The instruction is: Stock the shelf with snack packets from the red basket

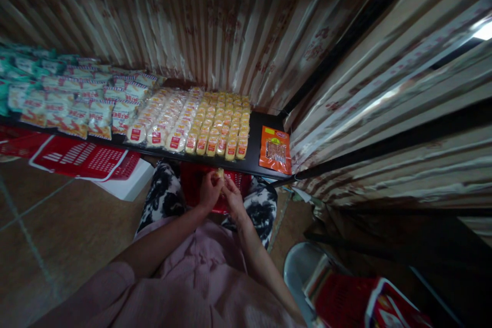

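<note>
Over a red basket (190, 184) between my knees, my left hand (210, 190) is closed on a small yellow wrapped snack (220, 172). My right hand (232, 196) pinches at the same packet from the other side, its fingertips close to the left ones. Much of the snack is hidden by my fingers. Just beyond my hands is a black shelf (255, 138) with rows of similar yellow wrapped snacks (222, 128). Left of these lie rows of white round wrapped crackers (157, 136).
Further left on the shelf are white-and-orange bags (100, 113) and green bags (23, 64). An orange packet (275, 149) lies at the right end. A red basket (86, 156) on a white box (132, 182) stands left. A curtain (230, 36) hangs behind. Another red basket (342, 297) stands lower right.
</note>
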Demonstrator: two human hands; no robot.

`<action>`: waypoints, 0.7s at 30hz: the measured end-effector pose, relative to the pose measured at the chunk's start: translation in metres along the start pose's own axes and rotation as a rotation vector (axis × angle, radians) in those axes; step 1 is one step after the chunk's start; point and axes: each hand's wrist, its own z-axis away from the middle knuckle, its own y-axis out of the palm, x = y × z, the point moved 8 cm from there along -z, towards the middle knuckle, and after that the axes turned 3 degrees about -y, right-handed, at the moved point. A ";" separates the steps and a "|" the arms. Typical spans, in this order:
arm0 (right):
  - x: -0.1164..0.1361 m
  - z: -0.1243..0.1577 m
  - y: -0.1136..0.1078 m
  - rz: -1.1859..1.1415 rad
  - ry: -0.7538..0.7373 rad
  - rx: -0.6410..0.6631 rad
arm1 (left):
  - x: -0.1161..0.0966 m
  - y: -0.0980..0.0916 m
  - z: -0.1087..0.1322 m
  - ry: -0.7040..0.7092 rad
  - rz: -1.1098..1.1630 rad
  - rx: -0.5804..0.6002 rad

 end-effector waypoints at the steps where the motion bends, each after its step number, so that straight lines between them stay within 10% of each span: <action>1: 0.002 0.001 0.001 0.012 -0.002 0.007 | 0.000 0.001 0.000 -0.011 0.017 0.002; 21: 0.030 0.011 -0.010 0.078 -0.157 -0.048 | -0.011 0.005 0.009 -0.163 0.396 0.105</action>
